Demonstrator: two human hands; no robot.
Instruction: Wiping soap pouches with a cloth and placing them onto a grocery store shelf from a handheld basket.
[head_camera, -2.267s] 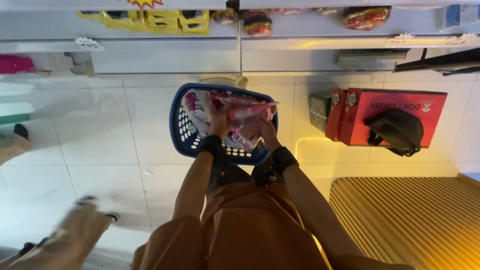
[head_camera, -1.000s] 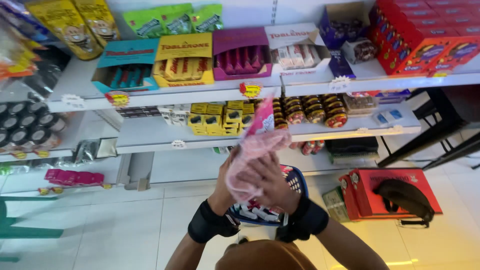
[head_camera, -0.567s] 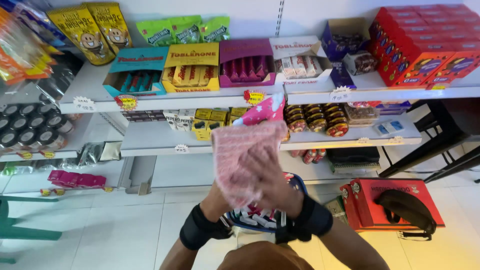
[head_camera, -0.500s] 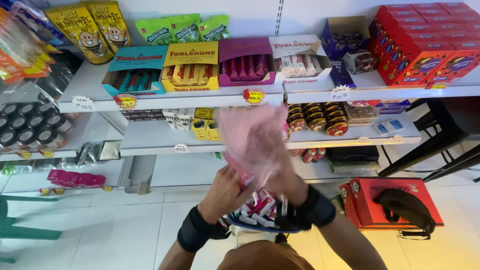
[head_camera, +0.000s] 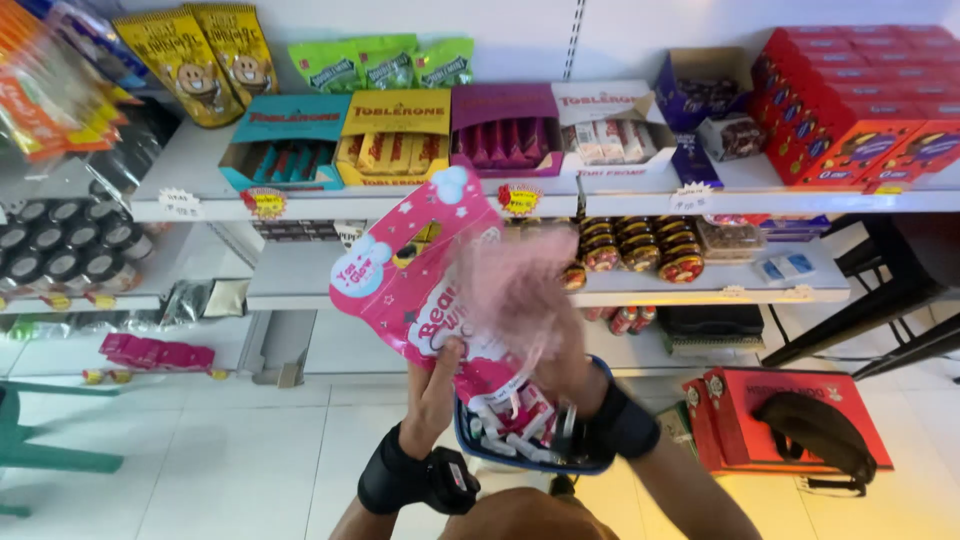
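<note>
Both hands are raised in front of the snack shelves, holding pink packets over a blue basket (head_camera: 470, 445) that hangs low between the forearms. The left hand (head_camera: 435, 385) grips the bottom edge of a flat pink pouch (head_camera: 415, 280), thumb pressed on its face and fingers behind, so the pouch stands above the hand with its long axis tilted up and to the right, its top corner reaching the upper shelf (head_camera: 640, 200) edge. The right hand (head_camera: 570, 360) is just beside it, mostly hidden behind a second, paler pink packet (head_camera: 515, 285) that is smeared by motion; it seems closed on that packet's lower end, but I cannot tell how the fingers sit. The two packets overlap, the blurred one in front and to the right. The left hand is the nearer one to the sharp pouch, and the middle shelf (head_camera: 700, 292) lies straight beyond both. A red box (head_camera: 790, 425) sits on the floor at right.
</note>
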